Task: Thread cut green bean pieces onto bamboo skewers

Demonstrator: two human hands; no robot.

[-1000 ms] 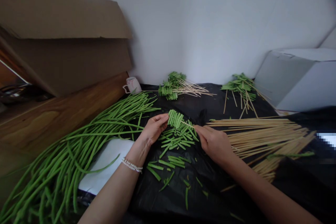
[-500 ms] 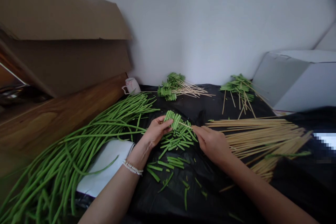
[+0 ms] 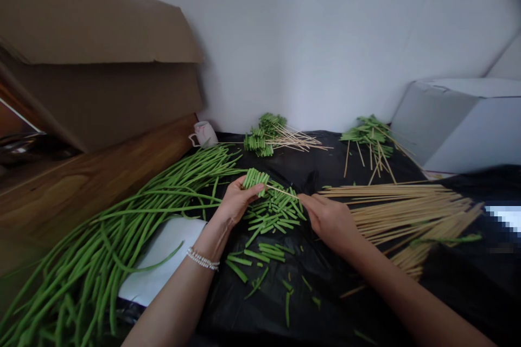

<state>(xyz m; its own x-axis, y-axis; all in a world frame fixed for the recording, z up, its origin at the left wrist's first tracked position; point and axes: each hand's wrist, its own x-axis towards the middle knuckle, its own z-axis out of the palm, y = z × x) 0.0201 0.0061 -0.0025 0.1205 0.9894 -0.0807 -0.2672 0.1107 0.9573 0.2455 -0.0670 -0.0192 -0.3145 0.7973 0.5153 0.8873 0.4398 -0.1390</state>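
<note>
Closed around a row of cut green bean pieces (image 3: 255,178), my left hand (image 3: 239,195) pinches them with the thumb in front. The pieces sit side by side on a thin wooden skewer (image 3: 283,191). My right hand (image 3: 328,219) is closed on the skewer's other end, and a bare length of it shows between the hands. Beneath, a heap of cut bean pieces (image 3: 280,214) lies on black plastic sheeting (image 3: 321,287), with several loose pieces (image 3: 271,252) nearer me. Long whole beans (image 3: 134,217) spread out at the left, partly over a white sheet (image 3: 163,255).
Bare skewers (image 3: 407,206) lie in a large pile at the right. Loaded bean skewers (image 3: 260,141) are stacked by the wall, and another bunch (image 3: 372,133) lies further right. A mug (image 3: 205,134), a cardboard box (image 3: 101,65) and a white box (image 3: 459,119) border the surface.
My left hand has shifted slightly left with the bean pieces, so more bare skewer shows between my hands. The right hand stays in about the same place.
</note>
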